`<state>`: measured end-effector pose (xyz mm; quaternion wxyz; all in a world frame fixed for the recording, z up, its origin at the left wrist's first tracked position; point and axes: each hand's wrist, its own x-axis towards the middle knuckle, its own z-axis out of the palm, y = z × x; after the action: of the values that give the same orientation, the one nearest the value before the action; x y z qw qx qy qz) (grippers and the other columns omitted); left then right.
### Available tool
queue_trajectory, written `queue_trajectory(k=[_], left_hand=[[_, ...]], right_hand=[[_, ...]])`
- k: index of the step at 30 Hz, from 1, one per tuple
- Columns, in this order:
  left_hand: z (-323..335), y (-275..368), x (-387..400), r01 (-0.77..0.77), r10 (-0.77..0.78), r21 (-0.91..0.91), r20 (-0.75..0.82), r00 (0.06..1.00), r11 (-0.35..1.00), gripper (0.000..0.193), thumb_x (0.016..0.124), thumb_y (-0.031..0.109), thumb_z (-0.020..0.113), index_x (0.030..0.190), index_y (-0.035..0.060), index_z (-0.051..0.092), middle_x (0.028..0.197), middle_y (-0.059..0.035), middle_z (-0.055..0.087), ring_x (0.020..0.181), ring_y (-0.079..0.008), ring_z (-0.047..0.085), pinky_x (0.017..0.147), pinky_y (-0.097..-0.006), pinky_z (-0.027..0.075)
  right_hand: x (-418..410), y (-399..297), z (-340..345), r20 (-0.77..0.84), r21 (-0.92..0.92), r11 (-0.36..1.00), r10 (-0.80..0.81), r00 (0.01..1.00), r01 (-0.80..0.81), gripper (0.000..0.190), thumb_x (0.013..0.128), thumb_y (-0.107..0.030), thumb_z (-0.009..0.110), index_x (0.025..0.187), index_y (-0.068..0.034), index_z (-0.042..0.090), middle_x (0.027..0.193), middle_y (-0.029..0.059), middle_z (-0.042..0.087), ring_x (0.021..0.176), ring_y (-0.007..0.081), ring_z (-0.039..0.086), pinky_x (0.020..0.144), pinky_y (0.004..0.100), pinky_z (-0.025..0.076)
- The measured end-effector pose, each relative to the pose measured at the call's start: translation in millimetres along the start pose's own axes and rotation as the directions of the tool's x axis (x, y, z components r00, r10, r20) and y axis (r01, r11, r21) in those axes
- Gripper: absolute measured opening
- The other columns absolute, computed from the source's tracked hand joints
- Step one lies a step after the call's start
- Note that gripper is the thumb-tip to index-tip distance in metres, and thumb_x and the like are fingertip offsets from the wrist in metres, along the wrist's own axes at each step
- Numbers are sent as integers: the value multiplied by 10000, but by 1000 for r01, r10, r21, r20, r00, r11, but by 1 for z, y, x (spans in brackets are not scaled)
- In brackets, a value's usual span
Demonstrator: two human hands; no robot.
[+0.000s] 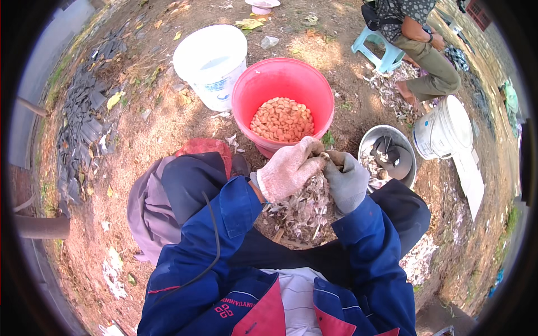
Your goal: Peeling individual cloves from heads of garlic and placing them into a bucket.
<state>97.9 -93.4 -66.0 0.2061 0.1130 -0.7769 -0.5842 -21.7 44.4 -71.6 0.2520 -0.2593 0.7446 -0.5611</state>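
My left hand (290,170), in a pale pinkish work glove, meets my right hand (346,178), in a grey glove, just in front of a red plastic bucket (281,80). Pinched between the fingertips of both is a small garlic clove (324,155), mostly covered by the gloves. Inside the bucket lies a heap of peeled garlic cloves (282,119), tinted orange by the red walls. Below my hands, between my legs, dry papery garlic skins (304,210) are piled on the ground.
A white bucket (210,63) stands behind the red one. To the right are a metal basin (412,168) holding garlic and a dark cap (395,157), and a white pail (445,128). Another person sits at a light blue stool (378,48). A red mesh sack (206,147) lies by my left knee.
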Motion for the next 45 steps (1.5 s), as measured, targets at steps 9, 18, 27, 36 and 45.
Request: queue_trajectory(k=[9, 18, 27, 36, 45], left_hand=[[7, 8, 0, -22, 21, 165, 11, 1000, 986, 199, 1036, 75, 592, 1213, -12, 564, 1005, -189, 674, 921, -306, 692, 840, -391, 540], [17, 9, 5, 69, -60, 63, -141, 988, 996, 195, 1065, 111, 545, 1207, -22, 560, 922, -174, 708, 812, -282, 734, 726, -376, 566], [1, 21, 7, 480, -530, -626, 123, 839, 615, 179, 1070, 215, 531, 1104, 49, 587, 812, -87, 683, 525, -143, 620, 416, -272, 464], [4, 22, 8, 466, -524, -707, 157, 837, 532, 170, 1060, 209, 517, 1084, 54, 583, 744, -85, 654, 503, -142, 616, 416, -269, 467], [2, 15, 15, 431, -478, -478, 25, 878, 765, 199, 1026, 213, 641, 1093, 27, 655, 834, -49, 673, 575, -114, 629, 460, -252, 486]], right_hand=[[-5, 1, 3, -8, -314, 915, -270, 963, 254, 214, 978, -202, 708, 1116, -55, 779, 936, 146, 745, 867, 313, 718, 781, 403, 551], [4, 14, 3, 94, -568, 625, -597, 797, 535, 199, 953, -129, 686, 1142, -82, 728, 957, 137, 741, 892, 365, 708, 774, 465, 551], [1, -4, 3, -47, -123, 955, -278, 960, 270, 212, 973, -182, 723, 1103, -15, 731, 881, 70, 734, 769, 220, 680, 707, 356, 538], [12, 6, -8, 159, 350, 930, 59, 986, -112, 362, 992, -268, 735, 1105, 75, 700, 858, 50, 701, 711, 100, 608, 649, 252, 494], [9, -4, -5, 78, 314, 942, 99, 992, -119, 325, 1009, -259, 725, 1084, 56, 692, 871, 54, 716, 700, 101, 630, 615, 249, 506]])
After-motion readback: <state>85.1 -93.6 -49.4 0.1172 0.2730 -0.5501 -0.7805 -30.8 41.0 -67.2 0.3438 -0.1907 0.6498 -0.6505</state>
